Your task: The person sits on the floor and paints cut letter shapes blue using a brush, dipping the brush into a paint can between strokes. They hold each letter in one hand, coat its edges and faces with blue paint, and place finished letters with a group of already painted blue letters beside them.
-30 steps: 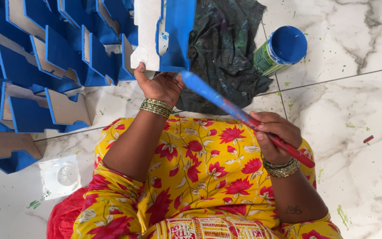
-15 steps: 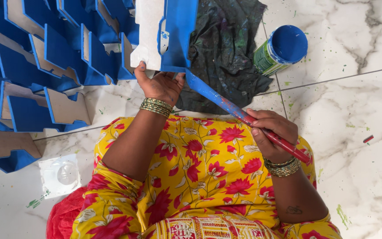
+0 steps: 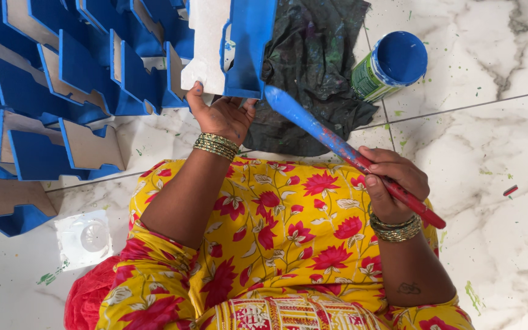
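My left hand [image 3: 221, 113] grips the lower end of a cut board piece [image 3: 230, 43], white on one face and painted blue along its right side, held upright above my lap. My right hand [image 3: 392, 183] is closed around the red handle of a paintbrush [image 3: 337, 143]. Its blue-coated tip rests against the bottom right corner of the board piece. Gold bangles sit on both wrists. An open can of blue paint [image 3: 392, 64] stands on the marble floor to the upper right.
Several blue-painted board pieces [image 3: 62, 79] lie stacked on the floor at the left. A dark paint-stained cloth [image 3: 319, 61] lies behind the held piece. A small clear plastic lid [image 3: 87, 238] sits at lower left. Green paint specks dot the marble floor [image 3: 496, 140].
The brush tip has slid a little along the lower edge of the board piece. Both hands stay in nearly the same place.
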{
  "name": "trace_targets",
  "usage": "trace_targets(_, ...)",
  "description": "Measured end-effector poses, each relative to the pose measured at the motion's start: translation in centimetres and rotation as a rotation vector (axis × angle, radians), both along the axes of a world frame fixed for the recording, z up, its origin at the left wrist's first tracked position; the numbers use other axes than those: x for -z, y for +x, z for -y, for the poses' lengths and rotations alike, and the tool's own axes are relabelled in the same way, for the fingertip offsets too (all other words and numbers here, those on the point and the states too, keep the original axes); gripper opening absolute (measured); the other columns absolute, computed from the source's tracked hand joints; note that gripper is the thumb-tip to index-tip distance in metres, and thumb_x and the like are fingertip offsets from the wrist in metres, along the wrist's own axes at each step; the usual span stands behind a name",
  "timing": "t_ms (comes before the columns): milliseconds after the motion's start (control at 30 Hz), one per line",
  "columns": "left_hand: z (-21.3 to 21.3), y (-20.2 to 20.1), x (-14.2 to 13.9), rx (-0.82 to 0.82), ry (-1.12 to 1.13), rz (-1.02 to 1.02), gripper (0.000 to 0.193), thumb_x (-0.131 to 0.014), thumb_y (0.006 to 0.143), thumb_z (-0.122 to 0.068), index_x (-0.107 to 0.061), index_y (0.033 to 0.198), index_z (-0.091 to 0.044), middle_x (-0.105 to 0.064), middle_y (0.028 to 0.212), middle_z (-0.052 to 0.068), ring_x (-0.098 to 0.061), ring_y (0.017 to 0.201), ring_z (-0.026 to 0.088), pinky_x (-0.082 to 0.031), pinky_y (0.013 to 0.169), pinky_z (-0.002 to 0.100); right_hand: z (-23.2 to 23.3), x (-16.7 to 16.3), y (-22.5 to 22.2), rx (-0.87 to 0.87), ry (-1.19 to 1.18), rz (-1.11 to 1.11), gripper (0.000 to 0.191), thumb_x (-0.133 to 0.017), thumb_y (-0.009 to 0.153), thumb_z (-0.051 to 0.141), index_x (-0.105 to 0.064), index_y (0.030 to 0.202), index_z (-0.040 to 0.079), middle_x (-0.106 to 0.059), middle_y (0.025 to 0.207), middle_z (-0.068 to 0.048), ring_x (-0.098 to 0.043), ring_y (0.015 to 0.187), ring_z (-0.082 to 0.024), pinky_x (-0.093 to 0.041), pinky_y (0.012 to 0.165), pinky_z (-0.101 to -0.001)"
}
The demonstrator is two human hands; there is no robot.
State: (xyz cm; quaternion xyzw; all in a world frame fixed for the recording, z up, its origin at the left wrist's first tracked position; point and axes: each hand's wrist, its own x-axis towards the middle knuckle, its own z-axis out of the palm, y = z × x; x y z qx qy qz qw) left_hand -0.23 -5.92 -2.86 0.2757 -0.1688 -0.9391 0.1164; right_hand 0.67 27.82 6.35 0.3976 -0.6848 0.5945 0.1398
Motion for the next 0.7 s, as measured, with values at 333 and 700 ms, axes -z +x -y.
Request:
trace_targets(333, 0.1, 0.1, 0.1, 0.023, -0.014, 0.029, 0.108, -0.052, 0.067, -0.076, -0.05, 0.135, 0.008, -0.062, 0.116, 0.017, -0.062, 0.095, 0.03, -0.052, 0.077, 0.037, 0.4, -0.2, -0.4, -0.076, 0.095, 0.12, 0.01, -0.068, 0.092, 0.001, -0.065, 0.101, -0.003, -0.072, 0.115, -0.024, -0.075, 0.105, -0.028, -0.06, 0.096, -0.0349)
trace_targets(700, 0.2, 0.1, 0.2, 0.057, -0.069, 0.01, 0.113, -0.057, 0.066, -0.076, -0.046, 0.139, 0.01, -0.062, 0.121, 0.018, -0.063, 0.09, 0.03, -0.049, 0.076, 0.038, -1.4, 1.8, -1.4, -0.084, 0.035, 0.215, 0.011, -0.068, 0.094, 0.003, -0.066, 0.105, -0.001, -0.073, 0.115, -0.022, -0.075, 0.103, -0.029, -0.061, 0.093, -0.0354)
